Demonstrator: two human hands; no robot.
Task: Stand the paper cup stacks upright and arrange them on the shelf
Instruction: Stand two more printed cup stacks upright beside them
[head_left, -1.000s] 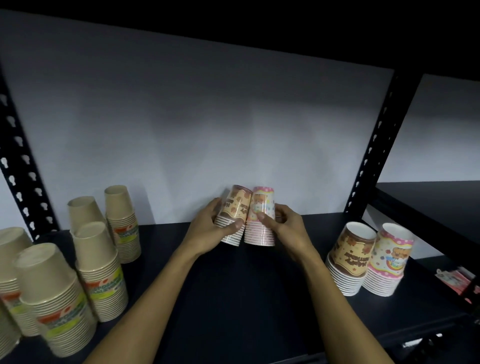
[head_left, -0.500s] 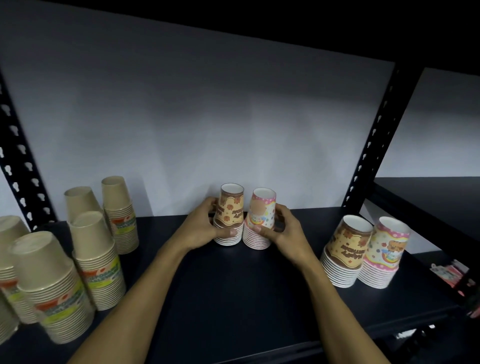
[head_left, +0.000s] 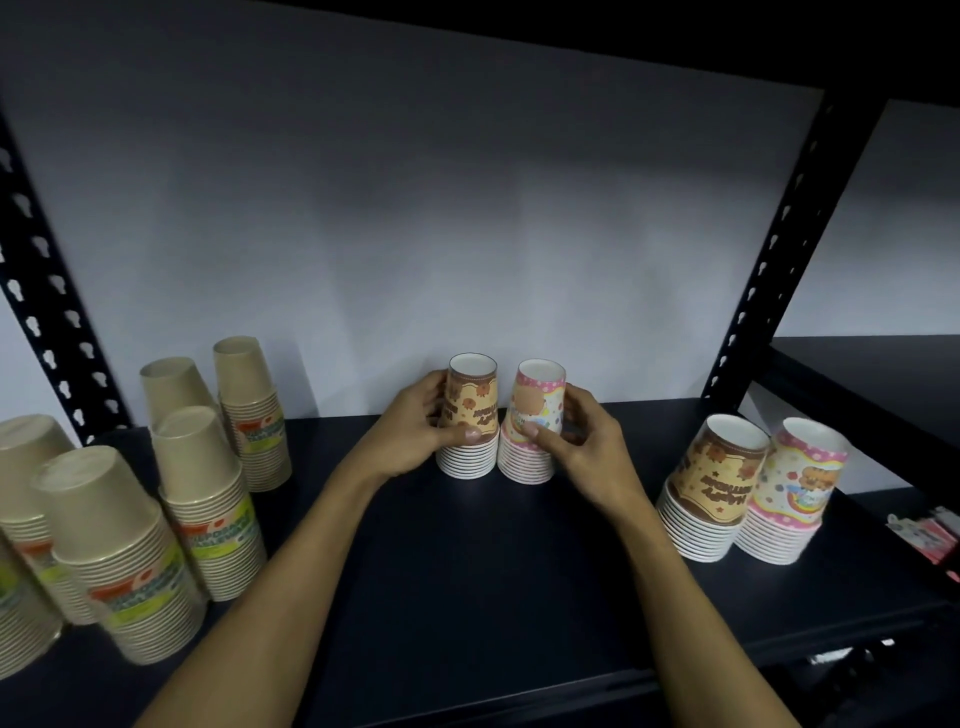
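Observation:
Two small stacks of paper cups stand rim-down, side by side, at the back middle of the dark shelf (head_left: 467, 561). My left hand (head_left: 421, 431) is wrapped around the brown bear-print stack (head_left: 471, 410). My right hand (head_left: 582, 441) grips the pink rainbow-print stack (head_left: 535, 415). The two stacks touch each other and rest on the shelf board. Two larger stacks with the same prints, one brown (head_left: 711, 483) and one pink (head_left: 795, 488), stand rim-down at the right.
Several kraft-brown cup stacks (head_left: 202, 499) stand rim-down at the left, some leaning. Black perforated uprights (head_left: 769, 260) frame the bay, with a white wall behind. A pink packet (head_left: 930, 530) lies at the far right edge.
The two small stacks were held tilted above the shelf; they now stand upright on the board. Both hands have stayed on them.

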